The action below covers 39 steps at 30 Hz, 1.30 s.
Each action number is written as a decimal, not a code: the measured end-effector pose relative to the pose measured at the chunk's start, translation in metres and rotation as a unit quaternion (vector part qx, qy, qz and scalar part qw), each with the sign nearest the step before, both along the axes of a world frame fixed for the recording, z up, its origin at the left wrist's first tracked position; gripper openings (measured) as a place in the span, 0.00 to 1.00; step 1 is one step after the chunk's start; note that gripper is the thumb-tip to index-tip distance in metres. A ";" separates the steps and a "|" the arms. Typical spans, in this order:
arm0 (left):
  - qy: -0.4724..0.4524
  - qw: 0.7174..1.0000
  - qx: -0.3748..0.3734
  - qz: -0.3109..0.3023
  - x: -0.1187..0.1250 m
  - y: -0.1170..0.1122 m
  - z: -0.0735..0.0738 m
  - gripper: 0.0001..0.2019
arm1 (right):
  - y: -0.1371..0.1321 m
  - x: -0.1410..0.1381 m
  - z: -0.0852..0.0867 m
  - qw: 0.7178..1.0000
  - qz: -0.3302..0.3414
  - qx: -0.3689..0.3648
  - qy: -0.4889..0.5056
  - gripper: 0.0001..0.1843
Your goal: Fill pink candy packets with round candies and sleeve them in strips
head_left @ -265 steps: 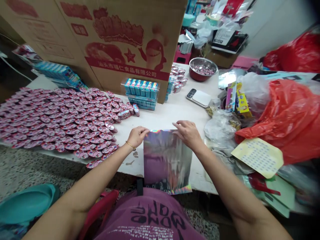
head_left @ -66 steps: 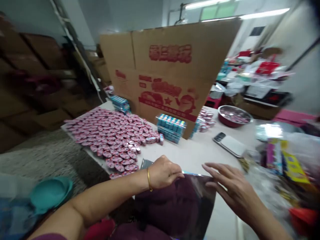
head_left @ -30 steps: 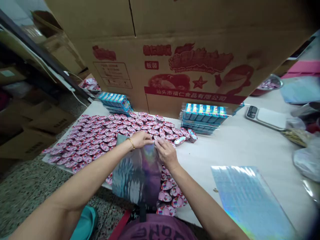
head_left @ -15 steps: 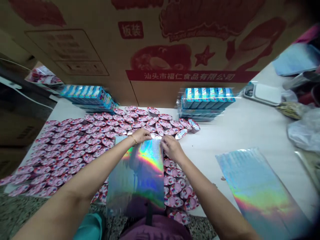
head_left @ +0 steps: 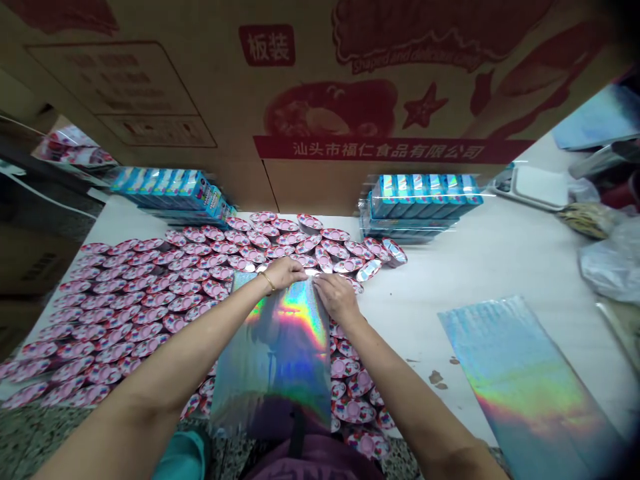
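Note:
A shiny holographic bag [head_left: 275, 360] lies over the pink-lidded packs in front of my body, its far edge held up by both hands. My left hand [head_left: 285, 272], with a thin gold bracelet at the wrist, pinches that far edge near its middle. Close beside it, my right hand [head_left: 338, 297] has its fingers closed at the bag's far right corner. The fingertips of the two hands are only a small gap apart. Around and under the bag are many small oval packs [head_left: 145, 313] with pink and red lids; those beneath it are hidden.
A large printed cardboard box [head_left: 320, 187] stands at the back. Blue boxed packs [head_left: 165, 190] sit left of centre, and more blue packs [head_left: 420, 200] right of it. A stack of holographic bags [head_left: 525, 373] lies on the white table [head_left: 415, 287]. A pale tray [head_left: 540, 187] is farther back.
My right hand has shifted slightly left along the bag's far edge, closer to my left hand. The view has moved a little; the bag stays in place.

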<state>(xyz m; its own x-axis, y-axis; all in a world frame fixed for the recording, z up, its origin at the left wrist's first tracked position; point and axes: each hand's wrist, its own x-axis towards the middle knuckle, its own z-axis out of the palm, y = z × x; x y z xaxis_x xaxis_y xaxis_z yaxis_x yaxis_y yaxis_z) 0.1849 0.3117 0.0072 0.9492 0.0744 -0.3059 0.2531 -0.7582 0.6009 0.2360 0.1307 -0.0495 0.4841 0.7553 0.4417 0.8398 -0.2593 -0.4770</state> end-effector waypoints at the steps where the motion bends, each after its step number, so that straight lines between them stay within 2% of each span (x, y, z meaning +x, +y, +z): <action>1: 0.002 1.000 -0.004 -0.001 0.000 0.001 -0.001 0.12 | -0.001 0.001 0.002 1.000 -0.004 0.011 0.014 0.12; 4: 0.003 1.000 -0.012 -0.004 0.001 0.001 -0.003 0.12 | 0.001 0.005 0.008 0.999 -0.012 0.021 0.031 0.13; 8: 0.010 1.000 -0.004 0.000 0.002 -0.002 -0.001 0.13 | 0.004 0.004 0.006 1.000 -0.003 -0.012 -0.011 0.13; 14: 0.009 1.000 0.002 0.009 0.004 -0.005 -0.001 0.12 | 0.001 -0.004 0.008 0.998 -0.015 -0.013 -0.051 0.11; 20: 0.007 1.000 -0.011 -0.004 0.004 -0.004 -0.004 0.11 | 0.000 0.002 0.009 1.000 0.005 -0.021 0.004 0.12; 26: -0.010 1.000 0.002 -0.006 0.003 -0.005 -0.003 0.11 | -0.002 -0.003 0.006 0.997 0.005 0.041 0.061 0.11; 31: 0.000 1.000 -0.001 -0.012 0.003 -0.008 0.001 0.13 | 0.006 -0.002 0.013 0.971 -0.056 0.089 0.215 0.05; 34: 0.000 1.000 0.002 -0.016 0.003 -0.011 0.005 0.14 | 0.012 0.004 0.017 0.954 -0.055 0.093 0.279 0.06; 39: 0.001 1.000 0.007 -0.014 0.005 -0.010 0.003 0.14 | 0.008 0.007 0.022 0.960 -0.008 0.122 0.254 0.04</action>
